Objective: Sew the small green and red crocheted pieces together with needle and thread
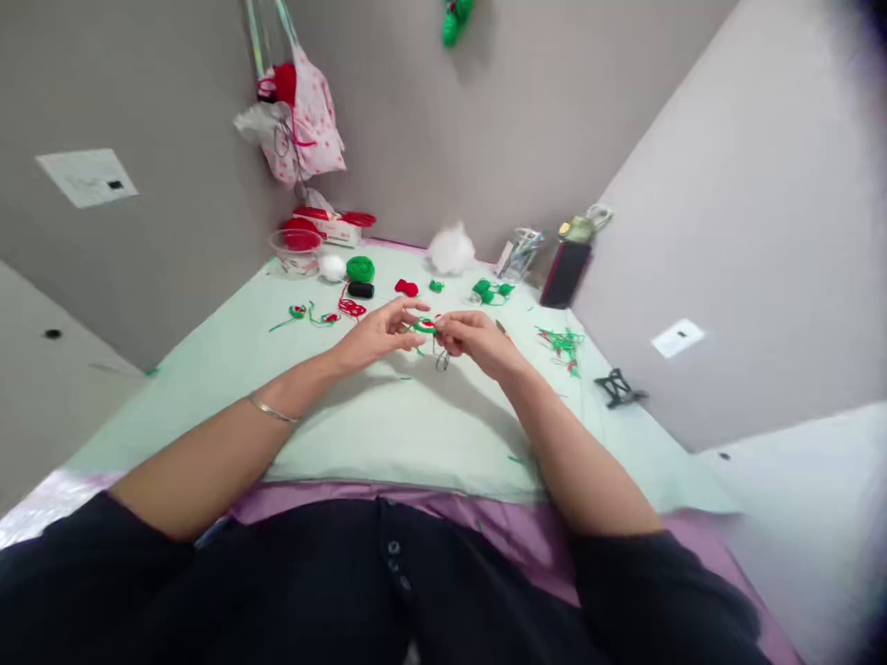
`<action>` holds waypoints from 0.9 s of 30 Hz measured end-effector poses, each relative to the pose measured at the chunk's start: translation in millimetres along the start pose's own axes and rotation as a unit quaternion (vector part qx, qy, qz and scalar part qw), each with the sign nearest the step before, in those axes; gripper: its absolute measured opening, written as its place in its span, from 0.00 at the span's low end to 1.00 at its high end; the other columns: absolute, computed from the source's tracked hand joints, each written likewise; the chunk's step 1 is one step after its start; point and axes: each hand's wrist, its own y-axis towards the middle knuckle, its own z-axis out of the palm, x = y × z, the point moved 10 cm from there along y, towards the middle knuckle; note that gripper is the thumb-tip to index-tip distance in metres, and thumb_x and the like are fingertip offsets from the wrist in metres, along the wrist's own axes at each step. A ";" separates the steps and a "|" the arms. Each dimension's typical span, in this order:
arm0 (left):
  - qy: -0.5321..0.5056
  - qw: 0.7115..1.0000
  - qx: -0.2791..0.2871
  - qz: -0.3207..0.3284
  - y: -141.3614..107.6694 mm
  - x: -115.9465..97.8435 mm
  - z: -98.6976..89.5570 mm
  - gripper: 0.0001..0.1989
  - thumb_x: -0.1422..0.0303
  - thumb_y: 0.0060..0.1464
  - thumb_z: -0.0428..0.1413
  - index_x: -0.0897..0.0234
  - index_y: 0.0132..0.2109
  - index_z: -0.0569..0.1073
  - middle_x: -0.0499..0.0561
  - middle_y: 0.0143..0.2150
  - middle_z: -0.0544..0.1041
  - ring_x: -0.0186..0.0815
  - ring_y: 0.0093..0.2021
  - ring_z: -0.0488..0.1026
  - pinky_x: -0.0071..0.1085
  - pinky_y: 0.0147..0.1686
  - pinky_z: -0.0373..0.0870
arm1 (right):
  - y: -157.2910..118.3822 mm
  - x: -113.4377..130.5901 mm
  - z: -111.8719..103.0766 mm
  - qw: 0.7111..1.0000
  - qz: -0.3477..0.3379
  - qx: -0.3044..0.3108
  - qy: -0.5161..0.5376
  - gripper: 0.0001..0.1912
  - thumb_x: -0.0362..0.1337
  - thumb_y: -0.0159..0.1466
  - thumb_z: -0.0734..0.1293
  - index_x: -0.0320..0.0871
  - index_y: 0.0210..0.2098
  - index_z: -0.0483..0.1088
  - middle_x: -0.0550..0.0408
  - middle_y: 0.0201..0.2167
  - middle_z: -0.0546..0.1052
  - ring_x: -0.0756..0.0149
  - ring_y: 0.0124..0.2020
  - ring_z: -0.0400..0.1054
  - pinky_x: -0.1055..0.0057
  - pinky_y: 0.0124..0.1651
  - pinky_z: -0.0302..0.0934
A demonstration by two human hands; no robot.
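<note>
A small green and red crocheted piece [425, 325] is held above the table between my two hands. My left hand [381, 332] has its thumb and index finger apart around the left side of it, while the other fingers curl in behind. At the right edge, the fingertips of my right hand [478, 340] pinch the piece. Thin dark loops [442, 358], perhaps scissor handles, show just below the right fingers; I cannot tell whether they hang or lie there. Green yarn trails beneath the left fingers.
Behind my hands are a green yarn ball [360, 269], a black thread spool [360, 290], a red piece [407, 288], white stuffing [451, 249] and green pieces [493, 292]. Yarn scraps [563, 344], a dark stand [619, 388] and a phone [566, 274] are right; a clear tub [297, 257] is left.
</note>
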 end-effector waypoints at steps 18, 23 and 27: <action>-0.114 0.987 -0.085 -0.078 -0.7 10.8 -17.5 0.20 0.55 0.48 0.68 0.66 0.40 0.76 0.49 0.32 0.78 0.33 0.32 0.76 0.34 0.38 0.77 | -13.3 35.9 -6.7 0.955 -0.151 -0.096 -0.237 0.15 0.34 0.64 0.62 0.44 0.51 0.69 0.58 0.31 0.78 0.71 0.24 0.64 0.69 0.34 0.61; -0.122 0.984 -0.100 -0.080 -0.9 10.9 -20.4 0.19 0.56 0.47 0.69 0.66 0.38 0.76 0.48 0.33 0.77 0.32 0.32 0.76 0.35 0.39 0.78 | -26.9 58.4 -0.8 0.912 -0.234 -0.147 -0.302 0.04 0.36 0.65 0.67 0.44 0.35 0.74 0.56 0.30 0.72 0.69 0.28 0.65 0.69 0.34 0.60; -0.128 0.984 -0.099 -0.078 0.1 13.2 -20.6 0.19 0.56 0.47 0.69 0.66 0.38 0.76 0.48 0.32 0.76 0.32 0.31 0.76 0.34 0.38 0.78 | -31.3 63.6 9.2 0.874 -0.247 -0.142 -0.394 0.05 0.34 0.66 0.68 0.44 0.35 0.77 0.57 0.27 0.69 0.69 0.27 0.62 0.69 0.34 0.55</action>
